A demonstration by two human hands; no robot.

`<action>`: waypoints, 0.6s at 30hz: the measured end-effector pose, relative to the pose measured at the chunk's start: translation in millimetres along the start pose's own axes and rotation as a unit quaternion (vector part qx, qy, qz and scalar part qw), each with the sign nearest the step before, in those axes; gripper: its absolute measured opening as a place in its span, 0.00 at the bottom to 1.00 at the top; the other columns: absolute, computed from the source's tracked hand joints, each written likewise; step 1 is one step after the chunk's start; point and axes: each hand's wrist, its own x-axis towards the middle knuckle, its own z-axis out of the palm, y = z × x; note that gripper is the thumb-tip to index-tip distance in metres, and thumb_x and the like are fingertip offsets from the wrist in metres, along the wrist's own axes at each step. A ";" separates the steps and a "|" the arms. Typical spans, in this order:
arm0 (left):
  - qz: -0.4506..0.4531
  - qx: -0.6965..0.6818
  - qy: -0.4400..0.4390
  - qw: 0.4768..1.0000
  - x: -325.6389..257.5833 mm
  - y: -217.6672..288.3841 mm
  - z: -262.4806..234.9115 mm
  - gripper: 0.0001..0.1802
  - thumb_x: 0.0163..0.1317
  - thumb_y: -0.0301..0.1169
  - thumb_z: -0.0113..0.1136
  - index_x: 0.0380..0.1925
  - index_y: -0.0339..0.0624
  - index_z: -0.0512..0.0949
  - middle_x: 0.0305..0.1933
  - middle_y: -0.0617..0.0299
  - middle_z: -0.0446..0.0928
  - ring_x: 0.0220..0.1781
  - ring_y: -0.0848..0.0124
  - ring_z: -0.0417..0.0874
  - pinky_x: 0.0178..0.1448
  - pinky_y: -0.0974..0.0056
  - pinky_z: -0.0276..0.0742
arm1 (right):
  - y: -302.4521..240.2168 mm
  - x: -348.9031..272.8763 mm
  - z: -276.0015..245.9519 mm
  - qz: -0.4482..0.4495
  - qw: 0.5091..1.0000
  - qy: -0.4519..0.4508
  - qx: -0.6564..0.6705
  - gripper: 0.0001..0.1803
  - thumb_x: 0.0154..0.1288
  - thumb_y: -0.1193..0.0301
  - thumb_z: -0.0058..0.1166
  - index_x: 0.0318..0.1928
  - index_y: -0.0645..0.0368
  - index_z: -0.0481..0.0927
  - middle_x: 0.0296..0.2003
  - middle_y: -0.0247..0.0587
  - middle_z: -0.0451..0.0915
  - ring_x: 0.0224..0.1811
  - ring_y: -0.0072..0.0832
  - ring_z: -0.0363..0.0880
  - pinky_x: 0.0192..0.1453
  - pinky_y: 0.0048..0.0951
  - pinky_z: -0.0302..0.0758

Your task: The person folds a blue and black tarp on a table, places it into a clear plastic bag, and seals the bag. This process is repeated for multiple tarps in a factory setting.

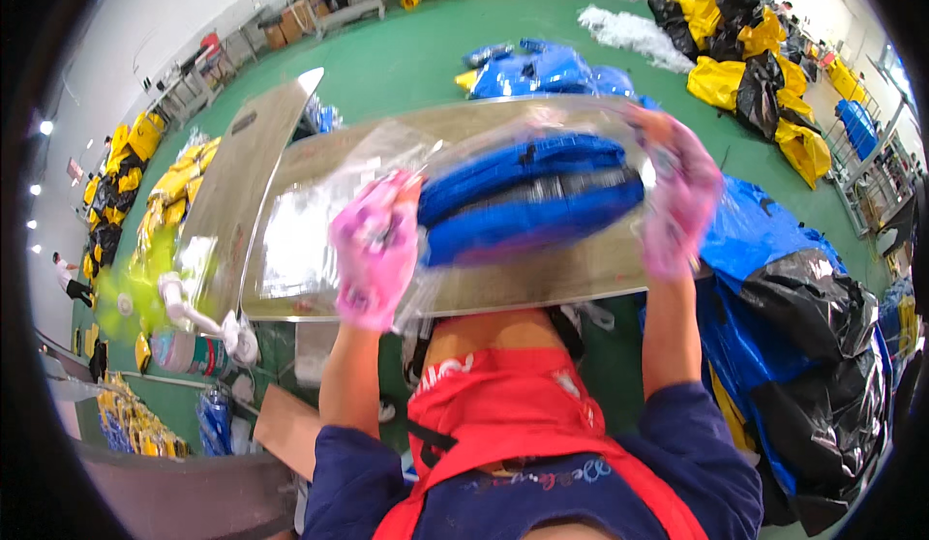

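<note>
Between my hands, over the table (319, 284), a folded blue and black bundle (532, 196) lies tilted inside a clear plastic bag (464, 148). Its fabric looks shiny, and motion smears its outline. At its left end my left hand (377, 245), in a pink patterned glove with fingertips showing, is closed on the plastic. My right hand (677, 192), gloved the same way, grips the bag at the upper right corner, higher than the left. Both hands are blurred. More loose clear plastic (305, 240) spreads over the tabletop left of the bundle.
Against the table's right side is a large blue and black heap (803, 346). Blue bundles (542, 71) lie on the floor beyond the table. A yellow-green fan (126, 298) stands at left, beside a narrower board (232, 182). Yellow and black piles (745, 46) line the far right.
</note>
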 end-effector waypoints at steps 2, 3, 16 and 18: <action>-0.102 0.101 -0.086 0.986 50.1 44.2 -23.0 0.13 0.67 0.36 0.57 0.36 0.35 0.81 0.31 0.59 0.82 0.31 0.73 0.80 0.37 0.69 0.74 | -22.3 10.7 -21.6 -0.172 0.977 0.046 0.116 0.12 0.68 0.74 0.51 0.48 0.68 0.80 0.42 0.49 0.84 0.47 0.36 0.83 0.51 0.36 0.81; -0.154 0.085 -0.115 0.978 69.9 58.4 -34.8 0.14 0.67 0.37 0.56 0.34 0.35 0.80 0.29 0.58 0.82 0.30 0.72 0.80 0.37 0.68 0.74 | -31.2 15.7 -27.4 -0.168 0.981 0.060 0.078 0.12 0.69 0.75 0.50 0.49 0.67 0.79 0.41 0.49 0.84 0.46 0.36 0.84 0.47 0.35 0.82; -0.586 -0.239 -0.127 0.764 -26.6 -166.3 79.9 0.22 0.71 0.45 0.45 0.29 0.41 0.80 0.27 0.63 0.81 0.28 0.72 0.80 0.25 0.63 0.70 | 257.0 -30.5 11.1 0.293 0.931 -0.179 -0.124 0.10 0.72 0.67 0.50 0.40 0.61 0.78 0.30 0.37 0.83 0.28 0.24 0.82 0.37 0.25 0.79; -0.377 0.019 -0.237 0.895 -50.5 -155.3 98.3 0.17 0.70 0.39 0.44 0.39 0.38 0.78 0.39 0.52 0.82 0.38 0.55 0.82 0.38 0.57 0.77 | 264.5 -47.7 30.8 0.118 0.922 -0.139 -0.341 0.13 0.72 0.64 0.47 0.44 0.61 0.78 0.32 0.41 0.82 0.31 0.34 0.82 0.39 0.33 0.78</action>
